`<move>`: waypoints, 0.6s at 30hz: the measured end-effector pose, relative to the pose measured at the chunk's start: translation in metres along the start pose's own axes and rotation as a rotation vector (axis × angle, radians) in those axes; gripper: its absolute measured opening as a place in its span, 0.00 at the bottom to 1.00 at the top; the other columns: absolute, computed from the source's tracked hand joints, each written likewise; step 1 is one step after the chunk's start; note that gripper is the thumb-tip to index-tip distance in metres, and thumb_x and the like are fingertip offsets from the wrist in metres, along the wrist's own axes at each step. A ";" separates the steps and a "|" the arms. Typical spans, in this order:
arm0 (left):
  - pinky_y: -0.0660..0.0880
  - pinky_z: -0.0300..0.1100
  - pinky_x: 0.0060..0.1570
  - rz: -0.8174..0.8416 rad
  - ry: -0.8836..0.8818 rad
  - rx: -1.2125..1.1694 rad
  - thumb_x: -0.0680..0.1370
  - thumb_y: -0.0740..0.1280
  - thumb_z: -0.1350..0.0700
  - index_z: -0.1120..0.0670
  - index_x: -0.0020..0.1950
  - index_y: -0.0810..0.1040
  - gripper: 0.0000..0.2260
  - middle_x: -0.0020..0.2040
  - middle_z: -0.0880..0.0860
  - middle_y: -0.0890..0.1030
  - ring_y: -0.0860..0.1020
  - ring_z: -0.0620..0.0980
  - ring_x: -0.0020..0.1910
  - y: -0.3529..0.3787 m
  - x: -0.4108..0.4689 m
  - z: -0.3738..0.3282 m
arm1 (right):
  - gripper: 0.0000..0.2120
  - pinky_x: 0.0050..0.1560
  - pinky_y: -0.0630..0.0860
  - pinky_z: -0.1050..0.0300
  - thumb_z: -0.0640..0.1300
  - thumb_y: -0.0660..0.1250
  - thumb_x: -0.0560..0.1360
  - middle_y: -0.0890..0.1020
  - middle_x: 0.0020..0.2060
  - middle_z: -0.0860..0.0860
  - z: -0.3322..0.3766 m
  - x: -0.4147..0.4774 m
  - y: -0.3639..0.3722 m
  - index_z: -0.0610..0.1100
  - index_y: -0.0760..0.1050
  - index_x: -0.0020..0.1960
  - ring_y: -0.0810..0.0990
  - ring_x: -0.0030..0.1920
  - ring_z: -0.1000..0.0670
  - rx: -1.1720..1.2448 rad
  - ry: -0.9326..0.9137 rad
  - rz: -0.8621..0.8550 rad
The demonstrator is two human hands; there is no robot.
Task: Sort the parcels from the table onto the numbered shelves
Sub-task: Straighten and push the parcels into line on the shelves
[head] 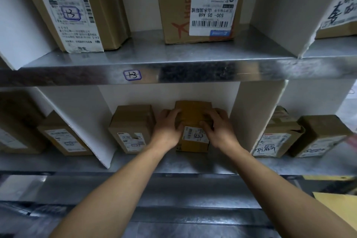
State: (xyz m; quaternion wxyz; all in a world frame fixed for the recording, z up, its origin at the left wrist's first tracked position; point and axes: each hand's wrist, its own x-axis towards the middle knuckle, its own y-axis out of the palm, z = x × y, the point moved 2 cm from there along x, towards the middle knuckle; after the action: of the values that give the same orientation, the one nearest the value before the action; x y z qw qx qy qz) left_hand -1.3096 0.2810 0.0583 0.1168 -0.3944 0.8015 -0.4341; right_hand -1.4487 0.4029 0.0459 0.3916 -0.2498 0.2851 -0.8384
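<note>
A small yellow-brown parcel (193, 116) with a white label marked "23" stands on the lower metal shelf (173, 162), in the middle compartment. My left hand (167, 127) grips its left side and my right hand (218, 127) grips its right side, fingers curled over the top front. Just to its left, a brown parcel (133, 127) with a white label sits in the same compartment, close to my left hand. The held parcel's bottom appears to rest on the shelf.
White dividers (253, 114) wall this compartment on both sides. More parcels (278, 137) fill the neighbouring compartments. The upper shelf edge carries a tag "1-3" (132, 75), with tall boxes (202, 2) above. A yellow envelope (338, 205) lies at the lower right.
</note>
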 end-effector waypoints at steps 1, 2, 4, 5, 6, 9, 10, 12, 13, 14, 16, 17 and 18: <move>0.68 0.38 0.60 -0.011 0.008 -0.007 0.79 0.66 0.51 0.49 0.71 0.69 0.20 0.66 0.54 0.69 0.73 0.53 0.61 0.001 -0.001 -0.001 | 0.20 0.60 0.66 0.63 0.47 0.67 0.80 0.68 0.69 0.42 -0.002 -0.001 0.000 0.44 0.72 0.70 0.74 0.64 0.43 0.000 -0.004 -0.001; 0.68 0.38 0.60 -0.020 0.013 -0.010 0.79 0.66 0.51 0.50 0.70 0.69 0.19 0.65 0.54 0.69 0.73 0.53 0.60 0.003 -0.001 -0.001 | 0.20 0.61 0.66 0.63 0.46 0.67 0.80 0.68 0.69 0.42 -0.004 -0.002 0.000 0.43 0.72 0.70 0.73 0.64 0.43 -0.004 -0.010 -0.004; 0.68 0.36 0.58 -0.041 0.021 -0.011 0.79 0.67 0.51 0.50 0.70 0.70 0.19 0.65 0.54 0.70 0.74 0.52 0.59 0.005 -0.004 -0.001 | 0.20 0.59 0.65 0.63 0.46 0.66 0.81 0.68 0.69 0.41 -0.006 -0.003 -0.001 0.43 0.72 0.71 0.73 0.65 0.43 -0.007 -0.014 -0.002; 0.67 0.35 0.57 -0.051 0.024 -0.010 0.79 0.67 0.52 0.50 0.70 0.70 0.19 0.65 0.54 0.70 0.74 0.52 0.58 0.005 -0.005 -0.001 | 0.20 0.59 0.65 0.64 0.46 0.66 0.81 0.68 0.69 0.41 -0.007 -0.002 -0.002 0.43 0.71 0.71 0.73 0.64 0.43 -0.008 -0.017 0.005; 0.66 0.34 0.56 -0.063 0.029 -0.006 0.79 0.66 0.52 0.50 0.70 0.70 0.19 0.65 0.54 0.70 0.74 0.51 0.58 0.006 -0.007 -0.001 | 0.20 0.58 0.65 0.64 0.46 0.66 0.81 0.68 0.69 0.42 -0.007 -0.001 -0.002 0.43 0.71 0.71 0.73 0.64 0.43 -0.007 -0.024 0.012; 0.67 0.34 0.55 -0.092 0.027 0.006 0.79 0.66 0.52 0.50 0.70 0.70 0.20 0.65 0.54 0.70 0.74 0.51 0.58 0.006 -0.012 -0.003 | 0.19 0.58 0.67 0.62 0.46 0.65 0.82 0.69 0.68 0.42 -0.008 0.001 -0.003 0.44 0.71 0.71 0.73 0.63 0.42 0.007 -0.031 0.039; 0.67 0.34 0.55 -0.099 0.024 0.005 0.79 0.66 0.52 0.51 0.70 0.70 0.20 0.65 0.55 0.70 0.74 0.52 0.58 0.006 -0.013 -0.003 | 0.18 0.58 0.68 0.61 0.46 0.64 0.82 0.69 0.68 0.42 -0.008 0.002 -0.004 0.44 0.71 0.71 0.73 0.63 0.42 0.010 -0.030 0.047; 0.68 0.35 0.55 -0.106 0.026 0.005 0.79 0.67 0.53 0.52 0.70 0.71 0.20 0.65 0.56 0.70 0.75 0.53 0.57 0.005 -0.015 -0.004 | 0.18 0.57 0.68 0.60 0.46 0.65 0.82 0.70 0.67 0.43 -0.010 0.000 -0.004 0.45 0.71 0.71 0.74 0.62 0.42 0.008 -0.036 0.046; 0.68 0.36 0.55 -0.108 0.030 0.009 0.79 0.67 0.53 0.52 0.70 0.71 0.20 0.65 0.56 0.70 0.75 0.54 0.57 0.006 -0.016 -0.005 | 0.18 0.57 0.67 0.61 0.47 0.65 0.81 0.71 0.66 0.43 -0.011 -0.001 -0.004 0.45 0.72 0.71 0.74 0.62 0.42 0.007 -0.038 0.043; 0.68 0.36 0.55 -0.109 0.032 0.013 0.79 0.67 0.53 0.52 0.70 0.71 0.20 0.65 0.56 0.70 0.75 0.54 0.57 0.006 -0.017 -0.005 | 0.18 0.57 0.67 0.61 0.47 0.66 0.81 0.71 0.66 0.43 -0.011 -0.002 -0.005 0.46 0.72 0.70 0.74 0.61 0.42 0.007 -0.042 0.037; 0.68 0.36 0.56 -0.108 0.036 0.013 0.79 0.67 0.52 0.52 0.70 0.71 0.20 0.65 0.56 0.70 0.75 0.54 0.58 0.006 -0.018 -0.006 | 0.18 0.56 0.66 0.63 0.47 0.66 0.81 0.71 0.65 0.43 -0.012 -0.003 -0.005 0.45 0.73 0.69 0.75 0.60 0.43 0.012 -0.046 0.026; 0.68 0.35 0.56 -0.107 0.039 0.012 0.79 0.67 0.52 0.52 0.70 0.71 0.20 0.65 0.56 0.70 0.75 0.54 0.59 0.007 -0.018 -0.007 | 0.18 0.54 0.65 0.66 0.46 0.66 0.81 0.72 0.65 0.43 -0.013 -0.004 -0.006 0.45 0.73 0.69 0.75 0.60 0.43 0.015 -0.043 0.023; 0.67 0.35 0.56 -0.106 0.040 0.009 0.79 0.67 0.52 0.52 0.70 0.71 0.20 0.65 0.56 0.70 0.75 0.54 0.59 0.007 -0.018 -0.007 | 0.17 0.52 0.64 0.67 0.46 0.67 0.80 0.72 0.64 0.43 -0.013 -0.005 -0.007 0.45 0.74 0.69 0.75 0.59 0.44 0.016 -0.042 0.018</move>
State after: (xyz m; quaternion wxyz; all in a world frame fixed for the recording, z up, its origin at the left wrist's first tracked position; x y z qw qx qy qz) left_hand -1.3051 0.3006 0.0547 0.0793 -0.4267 0.7798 -0.4512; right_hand -1.4576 0.4139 0.0401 0.4071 -0.2616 0.2721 -0.8317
